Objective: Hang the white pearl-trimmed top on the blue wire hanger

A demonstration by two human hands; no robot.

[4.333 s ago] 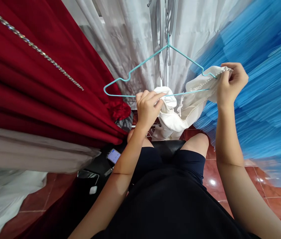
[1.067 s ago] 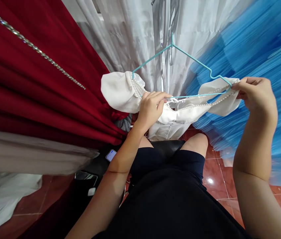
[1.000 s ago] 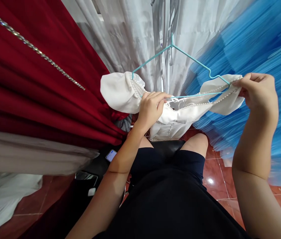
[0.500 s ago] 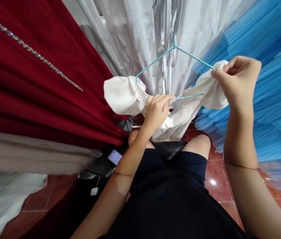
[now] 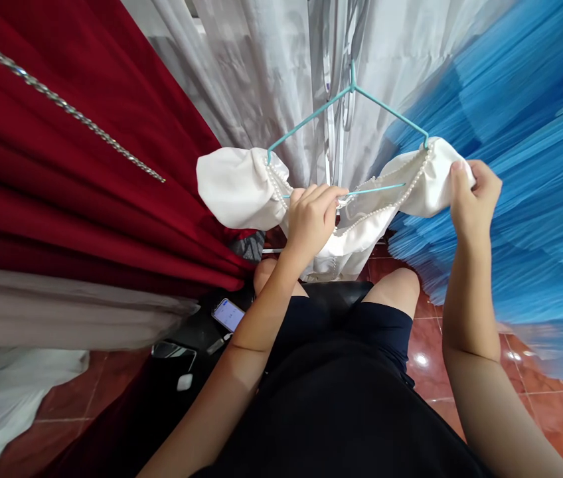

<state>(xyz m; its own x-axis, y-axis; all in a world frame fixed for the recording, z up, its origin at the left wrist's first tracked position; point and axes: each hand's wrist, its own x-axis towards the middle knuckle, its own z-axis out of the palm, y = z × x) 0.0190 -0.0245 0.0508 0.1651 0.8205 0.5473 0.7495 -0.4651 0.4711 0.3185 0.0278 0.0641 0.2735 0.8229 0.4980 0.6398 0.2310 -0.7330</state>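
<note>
A white dress [image 5: 361,232] with puffed sleeves and a beaded neckline hangs on a thin teal hanger [image 5: 311,118]. Both ends of the hanger sit inside the shoulders of the dress. My left hand [image 5: 311,216] is closed around the hanger's lower bar near its middle, in front of the neckline. Over on the right, my right hand [image 5: 475,196] pinches the outer edge of the right puffed sleeve [image 5: 435,179] between thumb and fingers. The left puffed sleeve [image 5: 234,186] hangs loose. The lower part of the dress is mostly hidden.
Red fabric [image 5: 87,166] with a glittering trim [image 5: 62,103] hangs at left. Blue tulle [image 5: 525,186] fills the right side, and white drapes [image 5: 281,79] hang behind. A lit phone [image 5: 228,314] lies on a black surface beside my leg. Red tiles [image 5: 425,362] cover the floor.
My right hand has moved off the hanger's right corner, down and outward onto the sleeve. That shoulder now rests on the hanger end. My left hand keeps its grip on the bar.
</note>
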